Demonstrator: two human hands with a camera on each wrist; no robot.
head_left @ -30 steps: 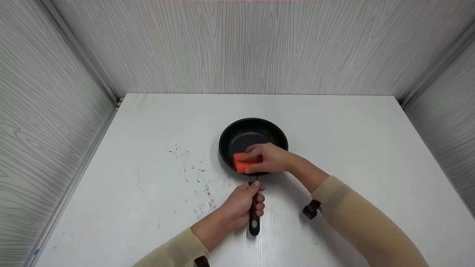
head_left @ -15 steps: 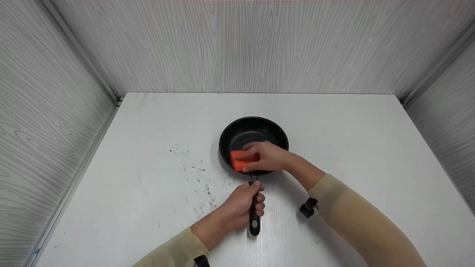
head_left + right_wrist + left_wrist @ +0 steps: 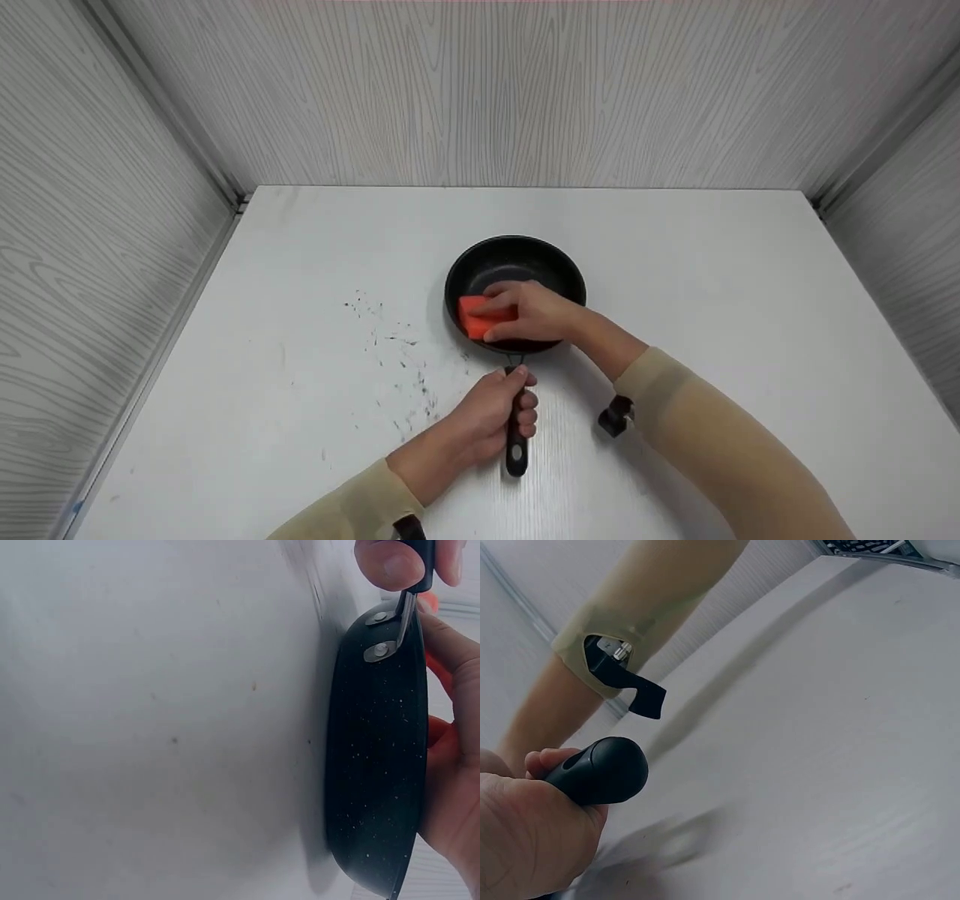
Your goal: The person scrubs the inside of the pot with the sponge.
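Observation:
A black frying pan [image 3: 517,259] is at the middle of the white table, its handle [image 3: 516,454] pointing toward me. My left hand [image 3: 487,416] grips that handle, thumb along the top. Inside the pan, my right hand [image 3: 529,311] holds an orange sponge [image 3: 472,307] against the left side of the pan's interior. In the left wrist view the rounded handle end [image 3: 619,769] sticks out of the left fist. The right wrist view shows the speckled outer wall of the pan [image 3: 375,757], with the right hand [image 3: 457,765] behind its rim and the sponge mostly hidden.
Dark smudges and flecks [image 3: 409,367] mark the white table [image 3: 675,247] left of the pan. Wood-grain panels [image 3: 480,90] enclose the table at the back and both sides. A small black camera mount [image 3: 615,416] hangs under the right sleeve.
My right hand has slid the sponge left and slightly away from me along the inside of the pan. The left hand keeps its grip on the handle, and the pan has barely shifted.

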